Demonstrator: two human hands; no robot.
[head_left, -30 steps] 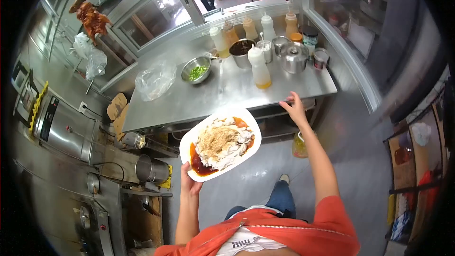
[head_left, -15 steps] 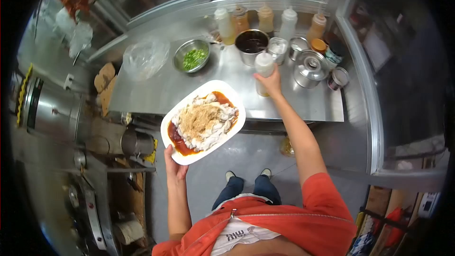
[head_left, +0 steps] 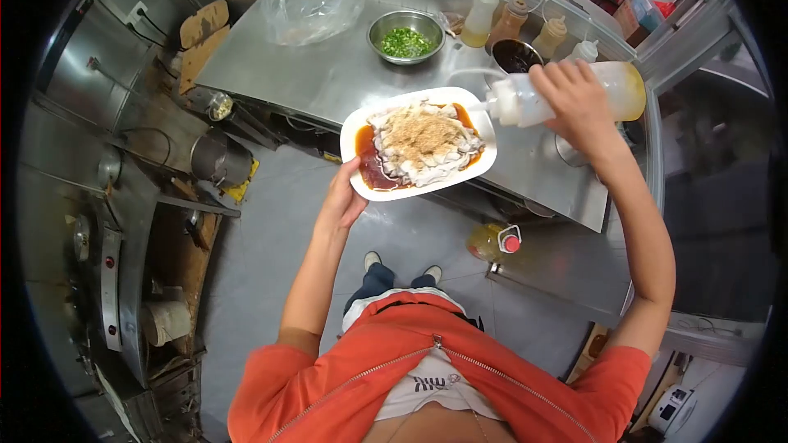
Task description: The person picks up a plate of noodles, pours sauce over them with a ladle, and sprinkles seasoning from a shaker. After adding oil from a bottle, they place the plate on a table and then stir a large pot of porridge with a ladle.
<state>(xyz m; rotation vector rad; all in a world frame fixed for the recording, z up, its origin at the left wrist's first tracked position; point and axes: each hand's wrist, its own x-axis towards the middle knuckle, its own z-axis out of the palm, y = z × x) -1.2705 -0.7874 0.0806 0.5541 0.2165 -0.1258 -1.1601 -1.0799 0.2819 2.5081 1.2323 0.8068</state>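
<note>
Bottle (head_left: 620, 89) lifted off steel counter (head_left: 304, 74) | tipped toward plate (head_left: 487, 144) | grey floor (head_left: 267, 234)

The orange zip jacket (head_left: 349, 377) has short sleeves (head_left: 622, 379); the white shirt (head_left: 413, 395) bears lettering (head_left: 436, 383).

The serving plate (head_left: 348, 135) is white, its sauce (head_left: 372, 168) reddish-brown, the shredded food (head_left: 435, 171) off-white under tan crumbs (head_left: 423, 131). The squeeze bottle (head_left: 614, 90) is cloudy white, amber at its base. The scallions (head_left: 406, 43) are bright green, their bowl (head_left: 437, 29) silver; the surface (head_left: 287, 74) silver-grey, the jacket (head_left: 279, 385) orange-red.
</note>
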